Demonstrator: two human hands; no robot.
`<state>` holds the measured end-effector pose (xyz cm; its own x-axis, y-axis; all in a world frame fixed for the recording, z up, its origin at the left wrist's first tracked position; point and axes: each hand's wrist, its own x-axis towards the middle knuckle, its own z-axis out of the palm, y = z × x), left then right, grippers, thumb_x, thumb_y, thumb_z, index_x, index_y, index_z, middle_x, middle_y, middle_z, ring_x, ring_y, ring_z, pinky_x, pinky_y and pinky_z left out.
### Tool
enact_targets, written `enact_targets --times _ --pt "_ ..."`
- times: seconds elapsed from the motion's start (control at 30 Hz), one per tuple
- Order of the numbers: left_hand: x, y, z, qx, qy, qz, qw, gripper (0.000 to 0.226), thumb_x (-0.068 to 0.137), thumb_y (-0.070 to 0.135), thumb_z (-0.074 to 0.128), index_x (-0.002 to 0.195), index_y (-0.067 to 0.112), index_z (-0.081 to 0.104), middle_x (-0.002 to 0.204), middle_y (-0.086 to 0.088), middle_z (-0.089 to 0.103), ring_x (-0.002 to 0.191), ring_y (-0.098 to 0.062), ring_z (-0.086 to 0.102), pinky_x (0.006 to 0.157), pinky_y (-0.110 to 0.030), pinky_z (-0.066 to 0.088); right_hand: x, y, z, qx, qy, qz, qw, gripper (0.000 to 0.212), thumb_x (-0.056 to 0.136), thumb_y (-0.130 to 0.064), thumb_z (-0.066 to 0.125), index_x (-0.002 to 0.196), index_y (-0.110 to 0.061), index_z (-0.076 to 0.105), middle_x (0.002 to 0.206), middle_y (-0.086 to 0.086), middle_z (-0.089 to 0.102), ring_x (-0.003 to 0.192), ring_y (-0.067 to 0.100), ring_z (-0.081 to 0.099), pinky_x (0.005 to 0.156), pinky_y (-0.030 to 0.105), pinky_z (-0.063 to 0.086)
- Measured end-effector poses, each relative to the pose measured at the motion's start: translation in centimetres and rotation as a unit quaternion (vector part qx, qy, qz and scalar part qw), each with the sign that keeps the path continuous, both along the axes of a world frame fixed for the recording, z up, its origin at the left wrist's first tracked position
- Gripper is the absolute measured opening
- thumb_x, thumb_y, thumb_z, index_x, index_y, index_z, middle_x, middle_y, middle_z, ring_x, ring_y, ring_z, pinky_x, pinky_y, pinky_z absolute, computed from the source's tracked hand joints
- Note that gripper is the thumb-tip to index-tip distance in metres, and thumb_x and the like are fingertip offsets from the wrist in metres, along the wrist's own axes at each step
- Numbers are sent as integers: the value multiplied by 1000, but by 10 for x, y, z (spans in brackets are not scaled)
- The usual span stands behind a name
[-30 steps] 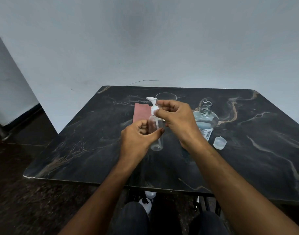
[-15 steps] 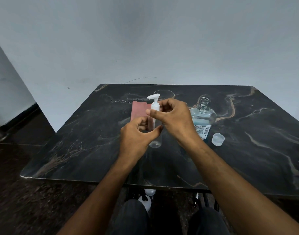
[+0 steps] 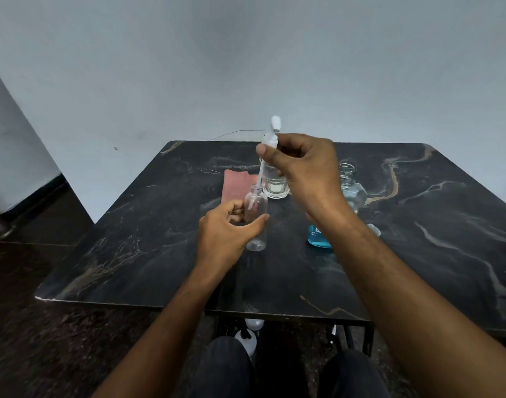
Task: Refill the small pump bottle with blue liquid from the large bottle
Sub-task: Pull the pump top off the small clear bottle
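The small clear pump bottle (image 3: 256, 219) stands upright and empty on the black marble table (image 3: 148, 239). My left hand (image 3: 227, 229) grips its body. My right hand (image 3: 300, 168) pinches the white pump head (image 3: 271, 133), lifted above the bottle; its thin tube still dips into the open neck. The large bottle (image 3: 348, 185) stands uncapped behind my right wrist, with blue liquid showing at its base (image 3: 319, 238). My forearm hides most of it.
A clear glass (image 3: 274, 188) stands behind the small bottle, next to a pink cloth (image 3: 236, 182). The large bottle's clear cap (image 3: 373, 229) peeks out right of my forearm. White bottles lie under the table near my knees.
My right hand has unscrewed the pump head and raised it, drawing the tube up out of the small bottle. My left hand has kept hold of the bottle.
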<state>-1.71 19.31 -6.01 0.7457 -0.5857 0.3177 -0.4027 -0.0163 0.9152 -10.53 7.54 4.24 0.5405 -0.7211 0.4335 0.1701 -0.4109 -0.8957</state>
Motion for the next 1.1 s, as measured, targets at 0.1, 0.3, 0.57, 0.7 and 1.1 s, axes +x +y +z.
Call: enact_targets --times 0.1,0.3,0.57,0.7,1.1 --pt "5 1 -4 -2 6 7 1000 21 77 29 90 94 29 78 85 12 81 80 -5 78 77 -30 65 -2 -1 11 -12 -18 -7 1000 22 79 -25 81 98 -14 78 89 3 76 83 19 73 77 43 60" --pt "11 7 -5 -16 -5 25 1000 26 74 31 91 93 37 74 89 20 79 81 0 76 73 -17 61 -4 0 27 -64 -32 -28 997 21 83 -27 77 102 -18 76 90 1 73 81 17 69 75 44 59" --pt "27 20 -2 -26 -24 90 995 38 73 37 90 109 30 77 91 20 79 85 4 75 76 -13 58 8 -6 18 -218 62 -47 973 23 83 -25 76 106 -22 76 85 -3 60 73 2 55 67 11 44" --pt "26 26 1 -35 -35 103 993 43 73 35 91 112 25 78 90 18 79 84 6 74 74 -9 56 19 -9 -1 -289 137 -27 947 12 82 -20 73 89 -12 79 74 7 63 69 10 55 61 22 40" --pt "27 36 3 -71 -57 126 988 48 75 33 91 118 17 76 103 8 79 90 2 74 74 -9 56 46 -23 -86 -395 338 32 853 16 87 -17 65 100 -11 72 98 8 62 100 24 52 78 30 44"
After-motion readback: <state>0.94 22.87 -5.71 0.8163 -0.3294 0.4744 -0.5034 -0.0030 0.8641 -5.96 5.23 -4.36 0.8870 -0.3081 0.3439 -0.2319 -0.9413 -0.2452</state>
